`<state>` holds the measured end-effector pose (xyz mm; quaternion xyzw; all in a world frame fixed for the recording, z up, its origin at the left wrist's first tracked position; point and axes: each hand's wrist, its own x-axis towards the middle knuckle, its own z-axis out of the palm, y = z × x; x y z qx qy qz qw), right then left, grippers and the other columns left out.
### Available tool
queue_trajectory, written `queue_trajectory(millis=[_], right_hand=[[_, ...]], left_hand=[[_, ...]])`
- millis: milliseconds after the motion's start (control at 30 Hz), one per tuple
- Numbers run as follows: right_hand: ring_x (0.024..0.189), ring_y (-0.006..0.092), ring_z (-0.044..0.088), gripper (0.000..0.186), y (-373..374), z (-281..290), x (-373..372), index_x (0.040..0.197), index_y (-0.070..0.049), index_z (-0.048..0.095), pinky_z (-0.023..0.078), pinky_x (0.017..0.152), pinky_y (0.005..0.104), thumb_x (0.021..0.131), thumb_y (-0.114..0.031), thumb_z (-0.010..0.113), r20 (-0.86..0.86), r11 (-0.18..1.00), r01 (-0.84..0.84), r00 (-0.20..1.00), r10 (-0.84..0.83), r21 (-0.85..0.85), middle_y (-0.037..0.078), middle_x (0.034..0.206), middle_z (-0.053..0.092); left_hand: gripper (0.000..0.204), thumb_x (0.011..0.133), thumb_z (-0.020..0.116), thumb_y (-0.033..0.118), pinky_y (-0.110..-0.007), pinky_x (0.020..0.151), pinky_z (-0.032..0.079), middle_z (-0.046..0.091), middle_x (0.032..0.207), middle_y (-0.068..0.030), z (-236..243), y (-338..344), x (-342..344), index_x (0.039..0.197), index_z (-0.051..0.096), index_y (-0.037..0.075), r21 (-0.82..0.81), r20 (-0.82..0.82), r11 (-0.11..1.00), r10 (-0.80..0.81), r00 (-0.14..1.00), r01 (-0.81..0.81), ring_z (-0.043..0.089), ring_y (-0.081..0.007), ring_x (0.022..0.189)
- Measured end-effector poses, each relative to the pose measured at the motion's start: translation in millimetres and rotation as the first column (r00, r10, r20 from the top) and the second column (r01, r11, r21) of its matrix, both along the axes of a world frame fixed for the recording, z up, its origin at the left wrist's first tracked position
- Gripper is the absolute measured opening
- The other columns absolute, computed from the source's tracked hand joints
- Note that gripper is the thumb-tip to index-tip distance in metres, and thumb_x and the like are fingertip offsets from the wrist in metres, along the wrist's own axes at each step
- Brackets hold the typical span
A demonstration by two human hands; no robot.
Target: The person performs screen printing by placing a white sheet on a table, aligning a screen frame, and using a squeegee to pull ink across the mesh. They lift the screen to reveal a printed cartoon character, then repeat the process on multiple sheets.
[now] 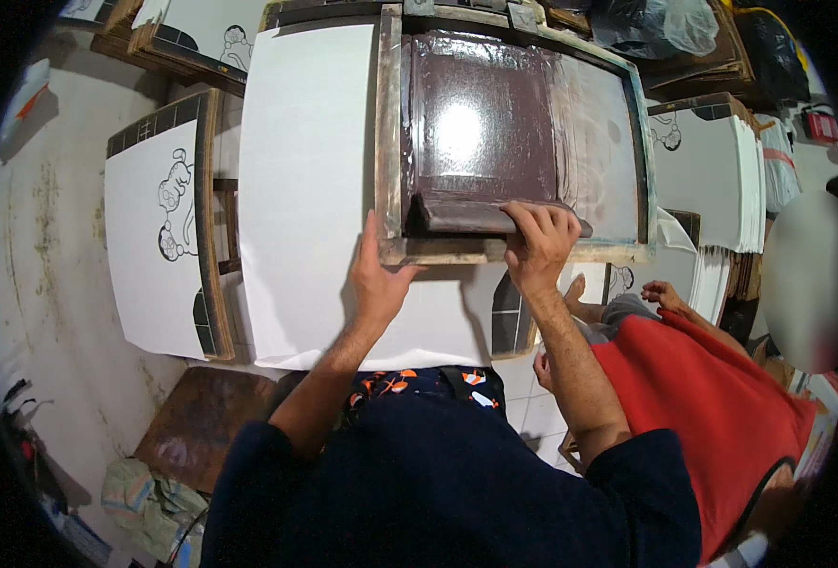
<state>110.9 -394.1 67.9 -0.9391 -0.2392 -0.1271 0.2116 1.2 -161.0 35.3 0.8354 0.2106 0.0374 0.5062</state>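
A wooden-framed printing screen [389, 123] lies over white fabric [296, 133], with glossy dark-brown ink [485, 95] spread on its mesh. My right hand [542, 246] grips a dark, ink-coated squeegee [466, 218] lying across the ink near the screen's front edge. My left hand [381, 275] is at the screen's front-left corner, fingers stretched along the outer side of the frame and thumb spread out under the front rail. The underside of the squeegee is hidden, as is whatever lies beneath the screen.
Printed white sheets on boards [149, 284] stand left; more are stacked right [698, 175]. A person in a red top [693, 407] is close at my lower right. Plastic bags [646, 28] sit at back right. A brown board [192, 426] lies lower left, beside a wall [54, 237].
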Motion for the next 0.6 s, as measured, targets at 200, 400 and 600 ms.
queue_trajectory(millis=[200, 400, 600], right_hand=[[0.104, 0.0294, 0.064, 0.050, 9, 70, 27, 0.117, -0.018, 0.074, 0.038, 0.099, 0.0459, 0.068, -0.011, 0.069, 0.455, 0.975, 0.005, 0.884, -0.109, 0.224, 0.004, 0.109, 0.074], [0.093, 0.0302, 0.071, 0.033, 14, 236, 131, 0.118, -0.009, 0.073, 0.055, 0.086, 0.0389, 0.088, -0.019, 0.083, 0.781, 0.996, 0.020, 0.618, -0.084, 0.091, 0.011, 0.109, 0.077], [0.082, 0.0198, 0.069, 0.036, 42, 306, 175, 0.120, -0.004, 0.070, 0.054, 0.073, 0.0361, 0.090, -0.019, 0.083, 0.568, 0.962, 0.053, 0.798, -0.203, 0.269, 0.013, 0.096, 0.076]], left_hand=[[0.108, 0.074, 0.096, 0.014, -0.036, 0.101, 0.056, 0.067, 0.134, -0.0231, 116, 14, 36, 0.158, 0.030, -0.009, -0.125, 0.292, 0.988, -0.048, 0.955, 0.088, 0.069, -0.0245, 0.117], [0.101, 0.079, 0.095, 0.027, -0.029, 0.076, 0.060, 0.072, 0.120, -0.0168, 128, 126, 95, 0.156, 0.039, -0.007, -0.079, 0.711, 0.971, -0.103, 0.696, 0.225, 0.072, -0.0157, 0.090], [0.070, 0.095, 0.074, 0.039, -0.045, 0.106, 0.050, 0.064, 0.136, -0.0299, -100, 396, -48, 0.147, 0.052, -0.003, 0.455, -0.010, 0.865, 0.244, 0.970, -0.213, 0.062, -0.0463, 0.126]])
